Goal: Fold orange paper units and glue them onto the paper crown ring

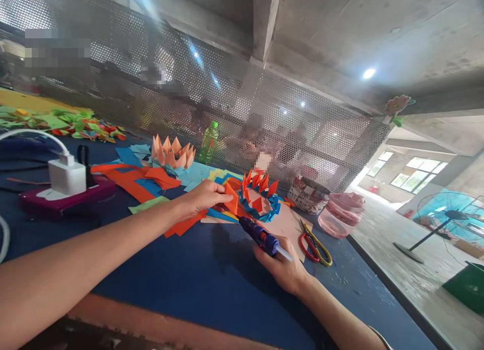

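Observation:
My left hand (206,196) presses its fingertips on an orange paper petal (231,199), at the edge of a paper flower (257,198) built from orange and blue folded points. My right hand (282,267) is shut around a blue hot glue gun (260,236), whose nozzle points at the flower's near side and whose clear glue stick juts from the back. Beneath the flower lies a pale pink paper sheet (287,231). Red-and-yellow-handled scissors (315,246) rest just beyond my right hand.
A finished orange paper lotus (170,153) and loose coloured paper cover the blue table (159,289). A white charger (67,174) stands on a purple box. Further off are a green bottle (207,142), pink jars (340,214), a perforated metal screen (227,82) and people behind it.

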Demonstrator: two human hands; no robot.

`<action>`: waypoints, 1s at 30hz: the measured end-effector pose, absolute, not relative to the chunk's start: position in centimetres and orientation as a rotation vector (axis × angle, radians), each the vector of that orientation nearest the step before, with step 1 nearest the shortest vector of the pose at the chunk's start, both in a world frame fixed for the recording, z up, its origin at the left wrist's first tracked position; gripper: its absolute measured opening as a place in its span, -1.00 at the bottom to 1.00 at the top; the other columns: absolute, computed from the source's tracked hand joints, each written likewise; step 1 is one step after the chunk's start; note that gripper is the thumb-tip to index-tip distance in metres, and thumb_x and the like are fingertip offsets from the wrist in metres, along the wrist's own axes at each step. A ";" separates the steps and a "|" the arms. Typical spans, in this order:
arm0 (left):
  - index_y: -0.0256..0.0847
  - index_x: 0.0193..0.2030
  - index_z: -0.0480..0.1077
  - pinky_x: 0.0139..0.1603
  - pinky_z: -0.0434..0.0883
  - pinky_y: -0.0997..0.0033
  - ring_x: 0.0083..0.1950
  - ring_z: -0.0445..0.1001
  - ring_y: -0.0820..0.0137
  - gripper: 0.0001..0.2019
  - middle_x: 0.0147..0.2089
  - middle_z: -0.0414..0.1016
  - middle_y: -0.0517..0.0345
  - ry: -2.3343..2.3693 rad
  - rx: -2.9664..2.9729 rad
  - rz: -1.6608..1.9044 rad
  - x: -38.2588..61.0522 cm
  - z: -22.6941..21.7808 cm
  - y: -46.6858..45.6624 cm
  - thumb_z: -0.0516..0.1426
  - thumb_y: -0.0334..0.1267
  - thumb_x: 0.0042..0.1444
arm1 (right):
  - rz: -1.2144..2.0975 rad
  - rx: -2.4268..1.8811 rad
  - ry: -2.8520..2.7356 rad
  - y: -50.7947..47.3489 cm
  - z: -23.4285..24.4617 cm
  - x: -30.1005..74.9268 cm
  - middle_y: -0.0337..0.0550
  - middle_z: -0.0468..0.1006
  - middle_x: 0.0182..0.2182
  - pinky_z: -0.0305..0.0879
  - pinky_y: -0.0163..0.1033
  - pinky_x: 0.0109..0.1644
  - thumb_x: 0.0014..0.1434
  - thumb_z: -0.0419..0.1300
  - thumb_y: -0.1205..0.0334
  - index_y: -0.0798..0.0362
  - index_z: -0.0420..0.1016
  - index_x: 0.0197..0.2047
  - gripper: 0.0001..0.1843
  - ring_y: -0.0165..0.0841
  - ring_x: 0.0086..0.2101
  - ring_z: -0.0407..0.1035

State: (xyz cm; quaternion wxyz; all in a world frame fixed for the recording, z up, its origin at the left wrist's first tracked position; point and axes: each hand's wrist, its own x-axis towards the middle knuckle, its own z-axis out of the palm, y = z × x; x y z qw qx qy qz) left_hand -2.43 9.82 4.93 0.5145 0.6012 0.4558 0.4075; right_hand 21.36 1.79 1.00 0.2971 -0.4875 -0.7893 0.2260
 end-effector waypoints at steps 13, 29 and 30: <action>-0.20 -0.53 0.55 -0.24 0.47 0.36 -0.43 0.52 0.40 -0.90 -0.50 0.59 0.14 1.149 1.402 1.006 -2.7 5.7 9.8 0.32 -0.24 -0.13 | 0.257 -1.318 -2.316 0.4 2.5 23.0 -0.27 0.34 -0.43 0.08 -0.34 -0.37 0.04 0.16 0.30 0.05 0.23 -0.45 -0.87 -0.43 -0.45 0.21; -0.21 -0.47 0.57 -0.23 0.47 0.33 -0.41 0.53 0.37 -0.86 -0.44 0.62 0.07 1.083 1.456 1.002 -2.7 5.5 10.0 0.32 -0.18 -0.14 | 0.072 -2.122 -1.606 -2.0 0.3 47.1 -0.16 0.55 -0.60 0.31 -0.15 -0.40 -0.18 0.18 -0.27 0.02 0.57 -0.48 -0.51 -0.14 -0.48 0.45; -0.21 -0.49 0.56 -0.23 0.47 0.34 -0.41 0.52 0.37 -0.86 -0.44 0.61 0.07 1.083 1.462 1.004 -2.7 5.5 9.9 0.31 -0.18 -0.13 | 0.073 -2.118 -1.606 -2.0 -0.1 47.7 -0.16 0.55 -0.60 0.32 -0.14 -0.40 -0.17 0.18 -0.27 0.01 0.58 -0.47 -0.51 -0.13 -0.48 0.46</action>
